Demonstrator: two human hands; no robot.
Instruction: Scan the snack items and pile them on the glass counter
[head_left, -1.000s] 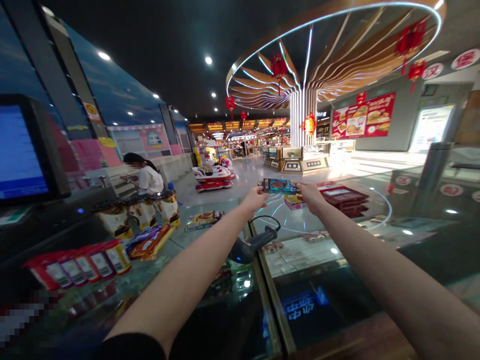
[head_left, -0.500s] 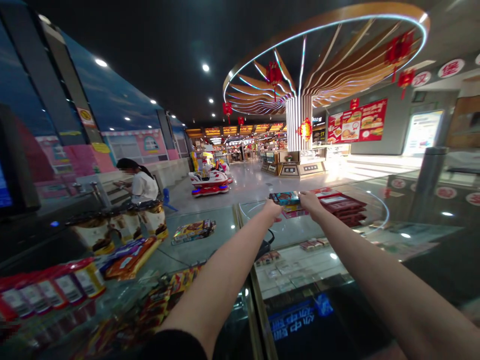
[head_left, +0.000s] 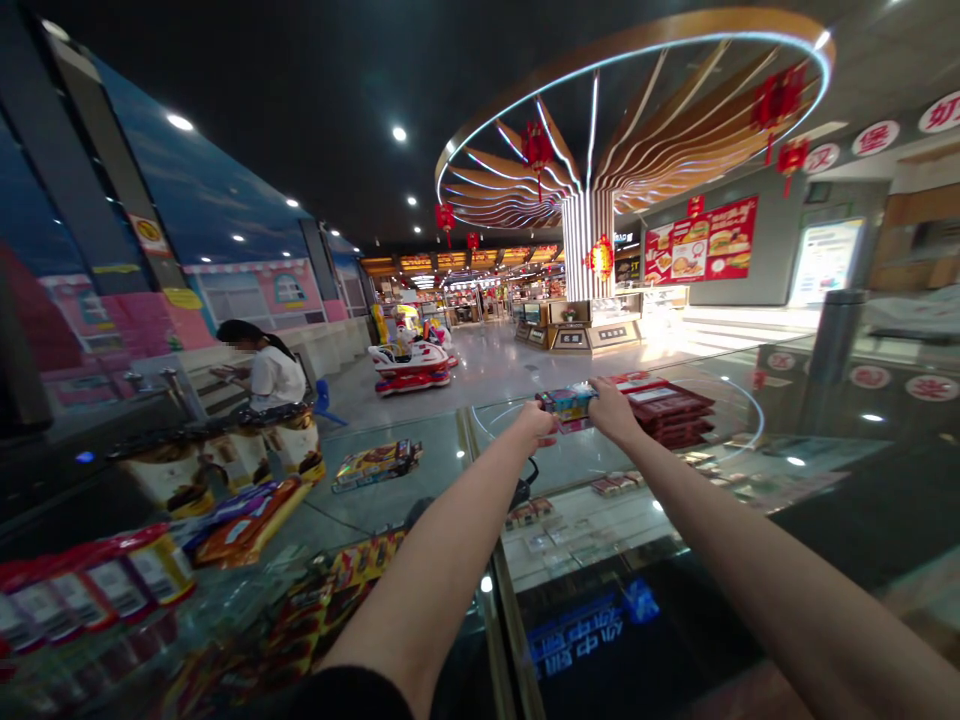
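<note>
Both my arms reach far out over a glass counter (head_left: 600,560). My left hand (head_left: 537,422) and my right hand (head_left: 609,408) each grip one end of a flat colourful packet (head_left: 568,401), held low over a small stack of similar packets at the counter's far edge. Fingers of both hands are closed on it. Right beside my right hand lies a pile of dark red flat boxes (head_left: 664,404).
On the left of the counter stand several drink cups (head_left: 225,455), red snack packs (head_left: 97,585), orange wrapped bars (head_left: 244,525) and a flat box (head_left: 375,463). A cabled scanner (head_left: 517,490) lies under my left forearm. A person in white (head_left: 266,370) sits beyond, with ride-on toys (head_left: 409,362) behind.
The packet has come down from the air to just above the small stack at the far edge. My view has turned right, so the blue screen at the left has left the picture.
</note>
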